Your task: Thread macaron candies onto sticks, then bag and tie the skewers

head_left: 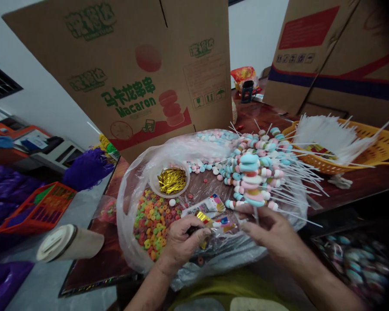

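Partly hidden, wrapper (218, 223) pinched by left hand (184, 238); right hand (274, 229) pinches candy skewer (250, 181).

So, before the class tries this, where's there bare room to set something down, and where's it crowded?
Bare table shows between the lidded cup and the clear plastic bag, plus a narrow strip between the yellow basket and the table's front edge. Crowded: the bag, with candy rings, a bowl of gold twist ties, and candy skewers.
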The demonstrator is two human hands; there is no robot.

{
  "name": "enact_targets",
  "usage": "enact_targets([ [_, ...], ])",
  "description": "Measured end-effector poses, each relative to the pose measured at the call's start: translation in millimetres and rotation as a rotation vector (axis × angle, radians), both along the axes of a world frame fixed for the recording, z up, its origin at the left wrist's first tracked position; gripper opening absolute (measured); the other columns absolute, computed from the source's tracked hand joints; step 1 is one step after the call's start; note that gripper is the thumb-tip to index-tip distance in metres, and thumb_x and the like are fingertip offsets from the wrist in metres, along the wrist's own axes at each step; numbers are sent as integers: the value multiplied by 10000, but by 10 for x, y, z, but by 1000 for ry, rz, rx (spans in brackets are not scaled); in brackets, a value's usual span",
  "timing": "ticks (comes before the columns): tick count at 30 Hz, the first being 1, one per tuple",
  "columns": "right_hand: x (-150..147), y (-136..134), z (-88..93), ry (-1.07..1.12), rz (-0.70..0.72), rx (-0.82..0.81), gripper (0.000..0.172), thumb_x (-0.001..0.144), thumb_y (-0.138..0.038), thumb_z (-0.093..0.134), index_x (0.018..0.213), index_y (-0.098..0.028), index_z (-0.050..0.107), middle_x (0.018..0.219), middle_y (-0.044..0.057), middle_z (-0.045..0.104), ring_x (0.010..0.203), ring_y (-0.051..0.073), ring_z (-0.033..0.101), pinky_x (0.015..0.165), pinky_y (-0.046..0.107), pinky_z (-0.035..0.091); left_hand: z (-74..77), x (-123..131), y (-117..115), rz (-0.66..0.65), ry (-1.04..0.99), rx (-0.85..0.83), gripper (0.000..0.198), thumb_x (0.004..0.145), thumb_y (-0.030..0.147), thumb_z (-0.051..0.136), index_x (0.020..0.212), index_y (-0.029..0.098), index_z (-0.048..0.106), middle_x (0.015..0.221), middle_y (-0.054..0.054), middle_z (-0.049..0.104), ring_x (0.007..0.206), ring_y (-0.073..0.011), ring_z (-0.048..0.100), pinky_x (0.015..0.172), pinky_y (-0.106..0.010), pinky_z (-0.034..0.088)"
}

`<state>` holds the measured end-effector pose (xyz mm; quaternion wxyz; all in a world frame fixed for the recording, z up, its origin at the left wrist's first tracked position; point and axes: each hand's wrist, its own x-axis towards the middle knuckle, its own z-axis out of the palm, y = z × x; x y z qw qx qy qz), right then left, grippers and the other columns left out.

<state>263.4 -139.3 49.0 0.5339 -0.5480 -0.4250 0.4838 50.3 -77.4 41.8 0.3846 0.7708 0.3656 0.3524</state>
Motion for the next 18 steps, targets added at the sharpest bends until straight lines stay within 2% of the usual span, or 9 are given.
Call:
enact_targets([
  [2, -223, 92, -47, 86, 139, -27, 358, 637, -376, 691, 914, -165, 609, 856, 47, 649, 764, 171, 595, 661, 276, 488, -23, 14, -9, -76, 6, 80, 196, 792, 263, 527, 652, 135, 575, 580, -6, 534, 552, -95, 483, 544, -192, 386],
  [4, -363, 168, -91, 94, 226, -6, 277, 651, -370, 676, 804, -147, 618, 780, 26, 629, 721, 154, 571, 637, 259, 469, -47, 13, -18, -109, 42, 136, 215, 818, 238, 486, 644, 137, 562, 568, 1, 513, 545, -87, 468, 540, -186, 375],
  [6, -414, 216, -123, 73, 214, 25, 257, 690, -394, 632, 733, -141, 617, 697, 6, 602, 657, 133, 541, 616, 251, 453, -73, 4, -31, -102, 94, 162, 230, 836, 221, 455, 646, 139, 556, 567, 2, 504, 548, -85, 465, 542, -185, 371],
  [8, -367, 233, -147, 35, 127, 17, 290, 721, -432, 592, 713, -142, 614, 636, -5, 578, 599, 121, 520, 591, 249, 447, -99, -12, -43, -74, 127, 185, 244, 849, 219, 427, 659, 142, 559, 574, -4, 510, 558, -91, 472, 547, -190, 375],
  [10, -210, 215, -170, -62, 9, 6, 317, 740, -458, 562, 693, -147, 601, 583, -5, 558, 554, 121, 515, 553, 245, 447, -121, -40, -41, -44, 124, 202, 254, 860, 223, 399, 691, 142, 570, 599, -17, 535, 578, -102, 490, 560, -201, 387],
  [12, 38, 155, -188, -235, -67, 63, 293, 763, -441, 537, 748, -156, 604, 632, 19, 593, 604, 148, 558, 578, 257, 467, -132, -83, -17, -25, 97, 214, 257, 867, 222, 378, 741, 140, 586, 642, -33, 571, 612, -113, 517, 589, -216, 405],
  [14, 316, 60, -187, -486, -70, 221, 251, 775, -374, 532, 914, -179, 607, 836, 63, 644, 793, 193, 598, 706, 292, 484, -130, -128, 22, -29, 60, 230, 253, 868, 221, 373, 777, 141, 595, 686, -44, 603, 652, -124, 542, 631, -232, 421],
  [16, 545, -44, -153, -735, -33, 378, 304, 774, -320, 526, 1051, -208, 580, 984, 86, 638, 921, 211, 588, 786, 304, 475, -114, -160, 64, -53, 25, 257, 250, 868, 219, 376, 780, 149, 599, 705, -44, 620, 674, -128, 557, 657, -242, 428],
  [18, 679, -118, -87, -906, -42, 426, 294, 780, -319, 505, 1047, -234, 595, 983, 77, 648, 913, 192, 602, 775, 268, 486, -84, -168, 96, -86, 0, 303, 233, 865, 207, 384, 795, 158, 601, 724, -40, 635, 682, -126, 569, 668, -242, 432],
])
